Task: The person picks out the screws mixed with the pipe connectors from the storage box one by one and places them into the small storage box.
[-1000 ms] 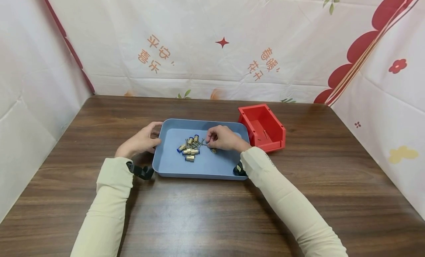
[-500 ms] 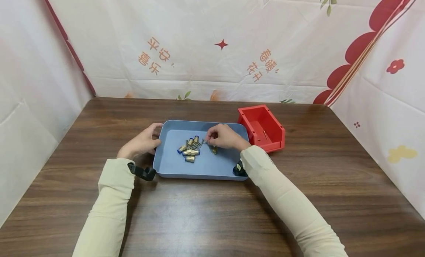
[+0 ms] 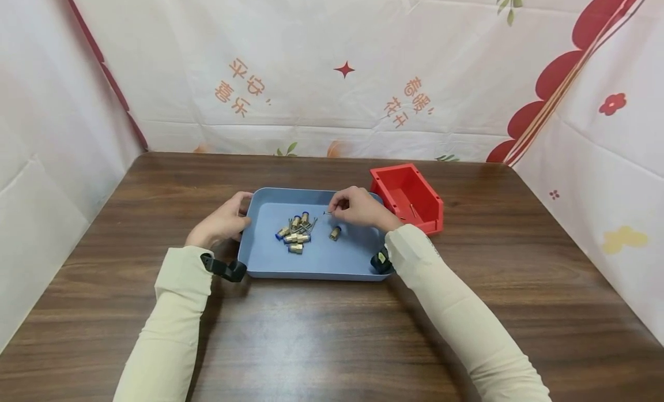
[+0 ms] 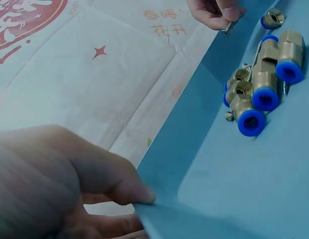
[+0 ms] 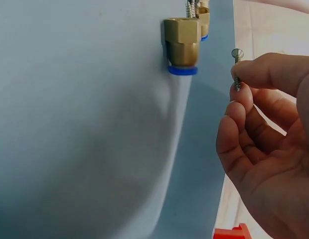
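Observation:
In the head view my right hand [image 3: 359,207] is over the right half of a blue tray [image 3: 324,262]. Between thumb and fingertips it pinches a small screw [image 5: 237,56], whose head points away from the fingers in the right wrist view. My left hand [image 3: 220,222] grips the tray's left rim, thumb on the edge and fingers outside and below. Several brass push-in fittings with blue collars [image 4: 264,82] lie heaped left of the tray's middle, with loose screws [image 3: 313,225] among them. A lone brass fitting [image 5: 182,42] lies apart, close to my right hand.
A red open-front bin [image 3: 434,223] stands against the tray's right back corner, with a few thin screws [image 3: 412,210] inside. Brown wooden tabletop [image 3: 311,333] surrounds both. A printed white cloth [image 3: 290,56] hangs behind the table.
My right hand has lifted a screw away from the heap and moved slightly right and back. The lone fitting now shows fully. My left hand keeps its hold on the rim.

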The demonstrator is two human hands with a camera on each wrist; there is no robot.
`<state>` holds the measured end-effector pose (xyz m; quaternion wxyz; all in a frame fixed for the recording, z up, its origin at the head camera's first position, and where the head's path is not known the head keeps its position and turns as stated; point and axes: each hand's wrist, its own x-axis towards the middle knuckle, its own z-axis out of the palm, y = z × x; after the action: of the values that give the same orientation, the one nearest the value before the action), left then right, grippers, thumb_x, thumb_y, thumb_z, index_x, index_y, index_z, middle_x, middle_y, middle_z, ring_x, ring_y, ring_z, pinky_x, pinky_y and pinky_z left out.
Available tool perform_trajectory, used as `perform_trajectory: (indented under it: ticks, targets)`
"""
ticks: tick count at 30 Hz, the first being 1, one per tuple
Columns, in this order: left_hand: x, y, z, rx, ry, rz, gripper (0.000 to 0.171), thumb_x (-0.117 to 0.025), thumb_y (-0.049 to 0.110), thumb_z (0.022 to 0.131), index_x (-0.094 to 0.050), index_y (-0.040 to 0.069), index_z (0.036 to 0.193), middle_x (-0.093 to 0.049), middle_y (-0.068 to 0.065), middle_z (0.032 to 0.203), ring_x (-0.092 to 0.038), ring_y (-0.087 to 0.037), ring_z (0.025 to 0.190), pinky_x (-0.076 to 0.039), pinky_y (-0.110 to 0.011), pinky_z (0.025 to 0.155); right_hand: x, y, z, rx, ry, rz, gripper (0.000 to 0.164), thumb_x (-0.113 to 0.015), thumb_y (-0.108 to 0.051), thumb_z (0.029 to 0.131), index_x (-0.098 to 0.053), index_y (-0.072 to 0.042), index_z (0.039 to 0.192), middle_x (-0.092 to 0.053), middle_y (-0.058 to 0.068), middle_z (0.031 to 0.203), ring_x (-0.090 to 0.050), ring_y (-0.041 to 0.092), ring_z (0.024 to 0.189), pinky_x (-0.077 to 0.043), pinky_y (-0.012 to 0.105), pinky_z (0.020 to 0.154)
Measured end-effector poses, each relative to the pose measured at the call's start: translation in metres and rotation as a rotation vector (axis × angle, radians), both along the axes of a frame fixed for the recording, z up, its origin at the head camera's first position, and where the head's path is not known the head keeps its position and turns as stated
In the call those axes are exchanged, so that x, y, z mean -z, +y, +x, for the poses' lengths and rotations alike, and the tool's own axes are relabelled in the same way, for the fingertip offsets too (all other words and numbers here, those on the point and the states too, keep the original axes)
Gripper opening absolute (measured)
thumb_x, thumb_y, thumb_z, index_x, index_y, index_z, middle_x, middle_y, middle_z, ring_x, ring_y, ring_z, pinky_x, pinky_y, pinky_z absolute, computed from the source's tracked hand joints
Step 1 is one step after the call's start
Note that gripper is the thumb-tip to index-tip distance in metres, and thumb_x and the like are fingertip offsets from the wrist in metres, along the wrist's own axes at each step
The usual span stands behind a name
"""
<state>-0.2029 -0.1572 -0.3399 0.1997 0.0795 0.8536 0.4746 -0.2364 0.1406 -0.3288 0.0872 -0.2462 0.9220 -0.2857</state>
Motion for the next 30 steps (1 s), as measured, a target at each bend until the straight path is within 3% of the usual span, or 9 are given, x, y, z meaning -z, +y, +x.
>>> perform_trajectory:
  ticks: [9,16,21,30]
  targets:
    - [0.005,0.001,-0.001,-0.041,0.021,0.002,0.059,-0.035,-0.001,0.094,-0.014,-0.001,0.149,-0.036,-0.034,0.136,-0.051,-0.044,0.114,-0.054,-0.048,0.079,-0.013,0.01,0.002,0.006,0.046,0.01,0.011,-0.064,-0.009,0.086,-0.072,-0.005,0.094,-0.068,0.006,0.087,-0.055,0.018,0.075,-0.047,0.025,0.069]
    - [0.003,0.002,-0.002,-0.041,0.033,0.002,0.058,-0.035,0.0,0.095,-0.015,0.0,0.149,-0.037,-0.033,0.135,-0.052,-0.043,0.114,-0.054,-0.049,0.081,-0.028,0.029,0.006,0.079,0.016,-0.014,0.014,-0.065,-0.009,0.087,-0.07,-0.004,0.098,-0.068,0.009,0.092,-0.055,0.022,0.078,-0.049,0.028,0.07]
    - [0.002,0.0,-0.002,-0.036,0.014,0.026,0.06,-0.036,0.0,0.095,-0.013,0.001,0.15,-0.036,-0.034,0.135,-0.051,-0.043,0.114,-0.054,-0.049,0.081,-0.031,0.046,0.004,0.128,0.008,-0.018,0.015,-0.063,-0.01,0.088,-0.07,-0.004,0.1,-0.068,0.009,0.095,-0.055,0.022,0.08,-0.048,0.029,0.072]
    - [0.004,-0.001,-0.003,-0.034,-0.011,0.057,0.061,-0.034,0.0,0.094,-0.012,0.002,0.15,-0.033,-0.034,0.136,-0.049,-0.043,0.117,-0.052,-0.051,0.083,-0.038,0.07,0.003,0.148,0.056,-0.058,0.013,-0.061,-0.007,0.089,-0.071,-0.004,0.097,-0.067,0.01,0.09,-0.055,0.022,0.075,-0.047,0.029,0.067]
